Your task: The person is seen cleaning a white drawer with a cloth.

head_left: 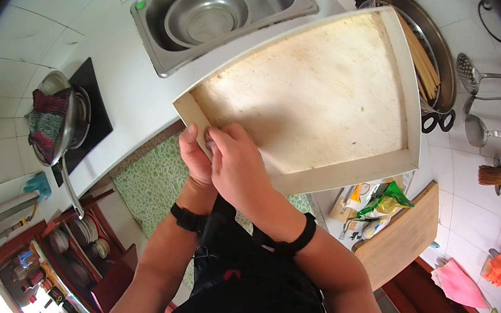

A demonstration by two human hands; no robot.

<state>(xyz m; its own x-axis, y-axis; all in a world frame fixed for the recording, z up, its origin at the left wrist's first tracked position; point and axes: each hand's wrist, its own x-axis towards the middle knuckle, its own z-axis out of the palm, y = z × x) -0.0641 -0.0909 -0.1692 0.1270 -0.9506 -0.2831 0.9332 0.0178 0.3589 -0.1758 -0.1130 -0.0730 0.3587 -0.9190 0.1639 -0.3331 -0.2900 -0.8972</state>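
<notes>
A shallow cream-coloured tray (305,88) with raised walls is held tilted before me; brown specks and stains mark its inside. My left hand (198,157) is at its near left wall, thumb up along the outside and fingers mostly hidden. Over the inside of that same wall lies my right hand (240,167), its fingers bent towards the left hand. A small dark thing (208,138) shows at the right fingertips, too little of it to name. Whether the right fingers pinch it or the wall is hidden.
Beyond the tray is a steel sink (306,8) with a metal basin (209,17). A pan (65,134) with a knitted cloth stands on the black hob (99,124) at left. Chopsticks (419,60), food packets (383,201) and a wooden board (402,241) are at right.
</notes>
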